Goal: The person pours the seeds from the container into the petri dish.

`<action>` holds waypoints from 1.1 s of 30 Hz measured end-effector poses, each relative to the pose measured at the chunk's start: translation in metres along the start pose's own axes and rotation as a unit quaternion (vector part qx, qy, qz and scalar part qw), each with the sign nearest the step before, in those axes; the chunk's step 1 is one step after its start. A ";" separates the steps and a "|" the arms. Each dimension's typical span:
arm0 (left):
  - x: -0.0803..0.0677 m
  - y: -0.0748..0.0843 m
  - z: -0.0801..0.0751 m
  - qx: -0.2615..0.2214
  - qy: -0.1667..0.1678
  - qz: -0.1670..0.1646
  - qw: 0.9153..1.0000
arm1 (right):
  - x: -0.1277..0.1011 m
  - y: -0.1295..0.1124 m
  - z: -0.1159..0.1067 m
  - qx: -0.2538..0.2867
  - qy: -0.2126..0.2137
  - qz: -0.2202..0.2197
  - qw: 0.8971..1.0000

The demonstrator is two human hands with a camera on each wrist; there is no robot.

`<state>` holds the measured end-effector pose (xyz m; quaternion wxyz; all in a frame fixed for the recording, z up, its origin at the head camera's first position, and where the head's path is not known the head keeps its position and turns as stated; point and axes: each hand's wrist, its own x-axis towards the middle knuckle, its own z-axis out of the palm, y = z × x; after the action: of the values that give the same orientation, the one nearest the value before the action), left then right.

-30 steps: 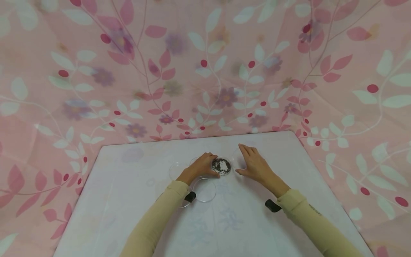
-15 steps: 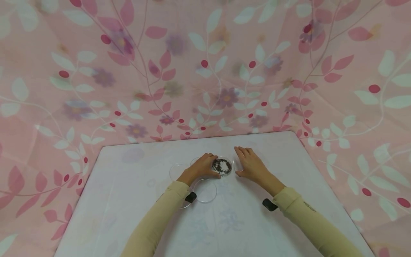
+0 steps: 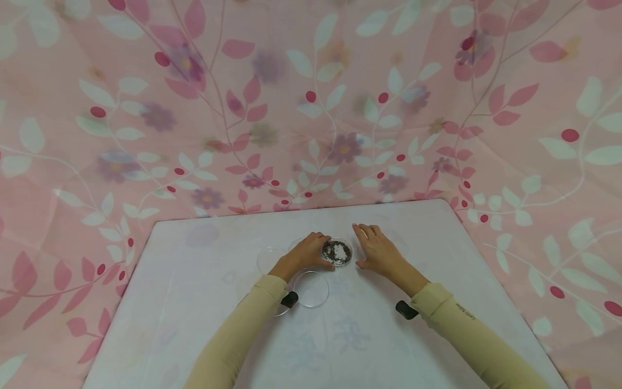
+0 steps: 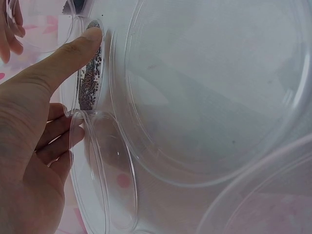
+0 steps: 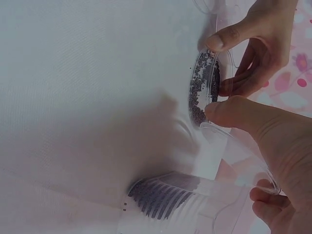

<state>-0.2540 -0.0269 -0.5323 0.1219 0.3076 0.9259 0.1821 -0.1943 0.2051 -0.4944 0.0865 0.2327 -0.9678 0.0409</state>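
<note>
On the bench, toward its far edge, the left hand grips a round dish of dark grains and white bits, thumb at its rim. Just beside it, the right hand holds a clear round piece (dish or lid, I cannot tell) between thumb and fingers.

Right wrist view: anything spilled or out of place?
Possibly: a tiny dark speck sits just outside the dish of grains, like a stray grain. More specks show by the ribbed cup; inside or outside, I can't tell.
</note>
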 end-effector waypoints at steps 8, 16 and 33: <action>0.001 0.000 0.001 0.000 0.005 0.001 1.000 | 0.001 0.000 -0.001 -0.007 -0.016 0.008 1.000; 0.000 0.001 0.002 0.001 0.004 -0.002 1.000 | 0.001 0.001 0.000 0.002 -0.011 0.002 1.000; 0.000 0.000 0.000 -0.009 -0.002 -0.006 1.000 | 0.007 0.000 0.002 0.020 -0.008 -0.018 1.000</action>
<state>-0.2538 -0.0263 -0.5326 0.1273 0.3016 0.9258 0.1891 -0.2006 0.2017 -0.4947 0.0749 0.2526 -0.9630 0.0573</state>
